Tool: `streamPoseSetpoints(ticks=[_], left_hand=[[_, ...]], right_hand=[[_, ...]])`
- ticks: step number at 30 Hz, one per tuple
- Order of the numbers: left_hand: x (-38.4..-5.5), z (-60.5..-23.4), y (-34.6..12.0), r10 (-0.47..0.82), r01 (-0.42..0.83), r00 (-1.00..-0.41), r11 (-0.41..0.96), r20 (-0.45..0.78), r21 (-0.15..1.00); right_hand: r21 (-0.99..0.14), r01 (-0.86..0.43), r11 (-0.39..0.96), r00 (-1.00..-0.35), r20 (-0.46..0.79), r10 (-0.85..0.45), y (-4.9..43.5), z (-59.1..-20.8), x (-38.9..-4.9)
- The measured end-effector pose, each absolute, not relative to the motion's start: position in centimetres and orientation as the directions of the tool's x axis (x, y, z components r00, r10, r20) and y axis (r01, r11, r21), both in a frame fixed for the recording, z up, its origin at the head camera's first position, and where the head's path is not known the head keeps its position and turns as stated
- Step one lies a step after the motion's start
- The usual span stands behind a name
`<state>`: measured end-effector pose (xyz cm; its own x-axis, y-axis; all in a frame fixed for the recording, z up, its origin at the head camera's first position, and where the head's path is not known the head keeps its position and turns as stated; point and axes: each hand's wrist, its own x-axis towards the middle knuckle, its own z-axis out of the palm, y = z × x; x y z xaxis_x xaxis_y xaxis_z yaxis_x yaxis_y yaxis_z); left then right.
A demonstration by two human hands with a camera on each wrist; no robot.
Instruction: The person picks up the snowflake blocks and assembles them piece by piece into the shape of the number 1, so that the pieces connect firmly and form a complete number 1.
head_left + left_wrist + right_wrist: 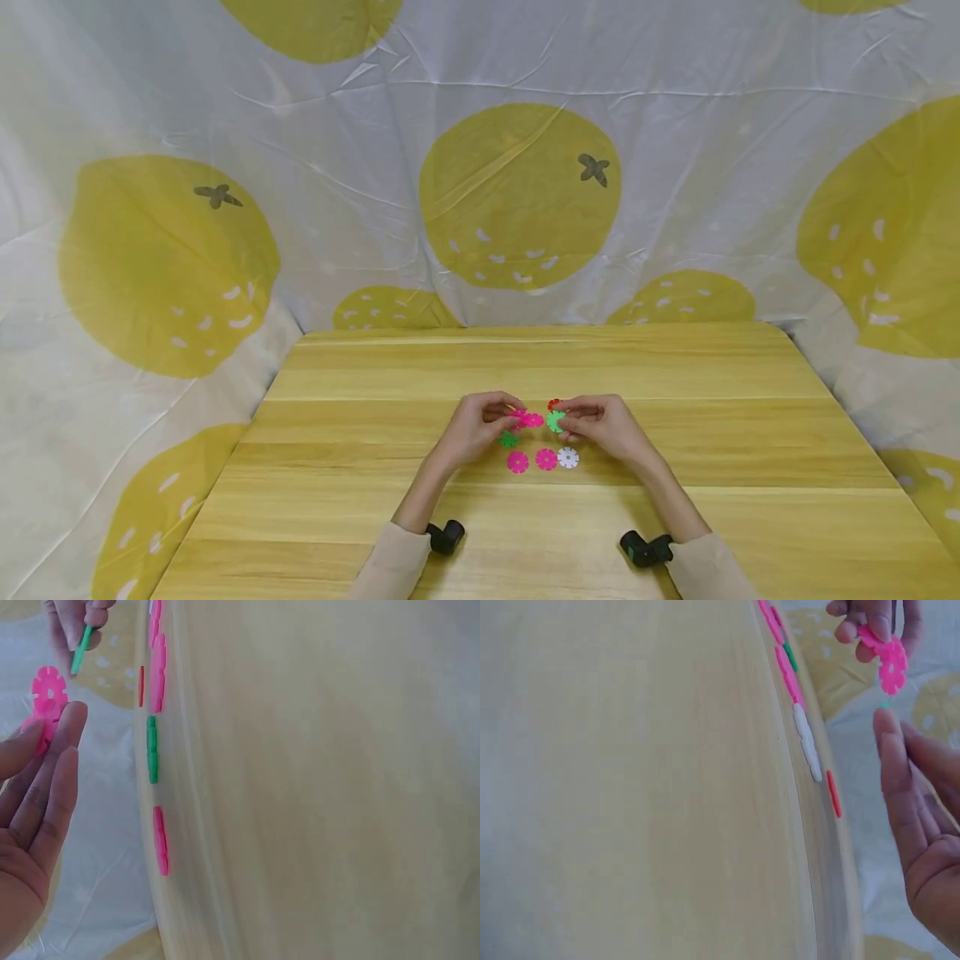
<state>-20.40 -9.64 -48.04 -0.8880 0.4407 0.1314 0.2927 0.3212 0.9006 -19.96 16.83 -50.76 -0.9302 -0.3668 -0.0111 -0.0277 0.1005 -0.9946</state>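
Observation:
Between the thumb and fingers of my left hand (476, 423) is a piece made of two pink notched plastic discs (49, 684), joined at an angle. My right hand (606, 427) pinches a light green notched disc (555, 421) by its edge. A small gap separates the green disc from the pink pair. In the right wrist view, fingers hide nearly all of the green disc. On the table below lie a dark green disc (508, 439), a pink disc (517, 462), another pink disc (546, 459), a white disc (568, 457) and a partly covered red disc (554, 405).
The wood-grain table (360, 467) extends to both sides of the hands. A pale cloth (345, 192) printed with yellow lemons hangs behind it and along its sides. Black wrist devices (447, 537) sit by both sleeves.

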Motion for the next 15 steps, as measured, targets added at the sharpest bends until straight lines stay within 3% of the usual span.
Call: streamPoseSetpoints(ticks=[6,15], left_hand=[[-20.47,-47.85,-9.52,0.402,0.237,-0.907,0.248,0.123,0.939],[-20.35,-47.66,-9.45,0.392,0.208,-0.912,0.188,0.121,0.960]], right_hand=[[-0.998,-0.048,0.035,-0.942,0.033,-0.333,16.51,-50.26,-19.39],[-0.988,-0.150,0.041,-0.947,0.132,-0.291,16.19,-50.23,-18.93]])
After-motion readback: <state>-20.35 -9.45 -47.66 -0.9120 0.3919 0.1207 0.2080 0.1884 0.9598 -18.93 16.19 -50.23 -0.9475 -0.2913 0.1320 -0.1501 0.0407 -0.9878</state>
